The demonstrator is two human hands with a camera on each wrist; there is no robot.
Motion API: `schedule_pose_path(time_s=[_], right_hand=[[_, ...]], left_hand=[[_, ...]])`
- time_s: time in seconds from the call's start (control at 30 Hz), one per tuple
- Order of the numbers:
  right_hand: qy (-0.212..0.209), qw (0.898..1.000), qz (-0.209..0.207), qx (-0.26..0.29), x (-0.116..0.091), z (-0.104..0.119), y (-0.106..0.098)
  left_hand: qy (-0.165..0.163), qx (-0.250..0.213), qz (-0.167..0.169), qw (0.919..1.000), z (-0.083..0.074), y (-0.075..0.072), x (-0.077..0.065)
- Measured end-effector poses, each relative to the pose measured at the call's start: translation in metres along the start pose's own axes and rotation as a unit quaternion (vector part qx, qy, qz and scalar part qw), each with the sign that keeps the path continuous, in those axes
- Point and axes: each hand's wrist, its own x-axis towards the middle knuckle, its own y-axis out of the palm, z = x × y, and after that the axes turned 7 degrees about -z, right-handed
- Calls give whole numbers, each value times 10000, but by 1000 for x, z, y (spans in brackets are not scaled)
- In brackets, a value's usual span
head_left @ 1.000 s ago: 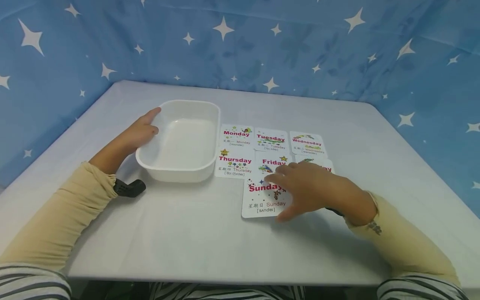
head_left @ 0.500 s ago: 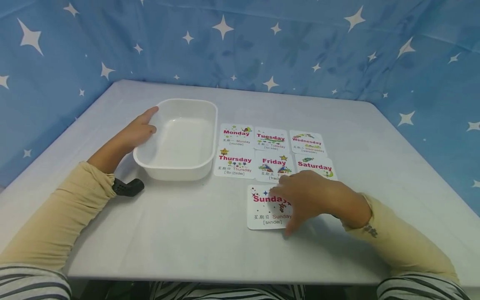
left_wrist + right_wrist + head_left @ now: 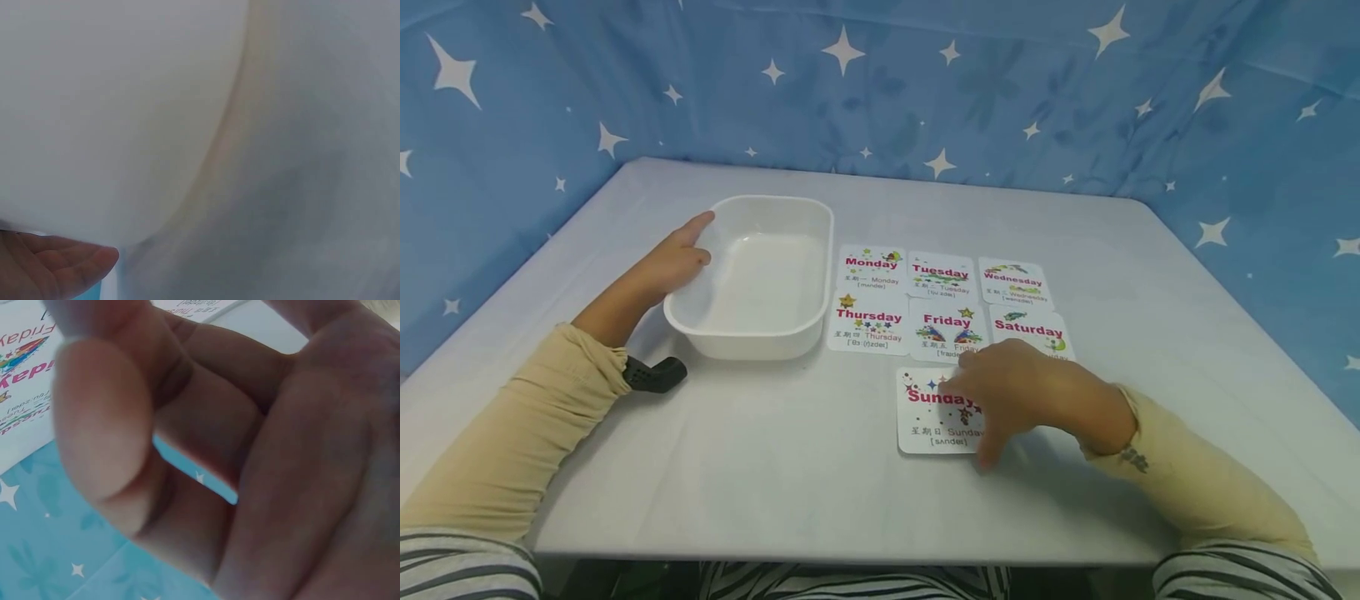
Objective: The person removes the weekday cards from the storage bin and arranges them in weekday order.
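My left hand (image 3: 673,265) grips the left rim of a white plastic basin (image 3: 752,343), index finger stretched along the edge. In the left wrist view, fingers (image 3: 69,265) of that hand show against the basin's underside edge. Over the right part of the Sunday card (image 3: 936,421) is my right hand (image 3: 1026,387), fingers bent and thumb apart. Its fingertips lie over the card's print; whether they press on it I cannot tell. Above lie the Thursday card (image 3: 868,325), Friday card (image 3: 947,333) and Saturday card (image 3: 1026,321), the last partly covered by the hand.
In the back row lie the Monday card (image 3: 871,271), Tuesday card (image 3: 942,277) and Wednesday card (image 3: 1015,283). The basin stands close to the left of the cards on a white-covered table (image 3: 760,492). A blue star-print curtain (image 3: 880,108) rises behind the table.
My right hand and the Sunday card have moved toward the person and slightly right, off the overlap with the row above, uncovering more of Friday and Saturday. The left hand stays on the basin.
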Motion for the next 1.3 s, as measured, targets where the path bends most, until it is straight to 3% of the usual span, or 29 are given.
schedule_pose_path(time_s=[0.57,0.87,1.1,1.3], right_hand=[[-104,9996,-169,-197,2,4,1],[262,9945,-856,-551,14,37,23],[73,9967,-344,-737,9,33,19],[-150,9960,-330,-822,5,31,16]], left_hand=[[8,-109,80,9999,5,1,1],[31,-118,68,9999,9,3,-2],[89,-39,16,10000,12,2,-5],[-3,-55,139,9999,14,-1,-9]])
